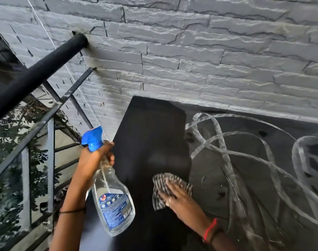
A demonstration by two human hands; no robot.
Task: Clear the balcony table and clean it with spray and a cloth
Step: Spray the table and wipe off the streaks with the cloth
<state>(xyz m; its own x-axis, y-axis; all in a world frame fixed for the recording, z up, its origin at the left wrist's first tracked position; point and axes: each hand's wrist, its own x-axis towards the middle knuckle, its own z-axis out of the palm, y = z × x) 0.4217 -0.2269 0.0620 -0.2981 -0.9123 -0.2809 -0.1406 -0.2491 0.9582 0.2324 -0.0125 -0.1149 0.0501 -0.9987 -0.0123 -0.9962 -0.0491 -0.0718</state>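
Right fingers (170, 186) seemingly flat on cloth (159, 185)

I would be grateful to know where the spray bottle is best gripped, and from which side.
Probably the narrow neck of the spray bottle, just under the blue trigger head, approached from the left as the left hand grips it: the neck is slim enough to wrap, and the wide body hangs below.

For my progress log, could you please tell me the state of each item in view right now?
spray bottle: held off the table, head up, tilted.
left hand: grips the bottle's neck.
cloth: crumpled, pressed onto the table top.
right hand: fingers straight, presses the cloth.
table: dark top, cloth near its right edge.
hose: lying in loose loops beside the table.
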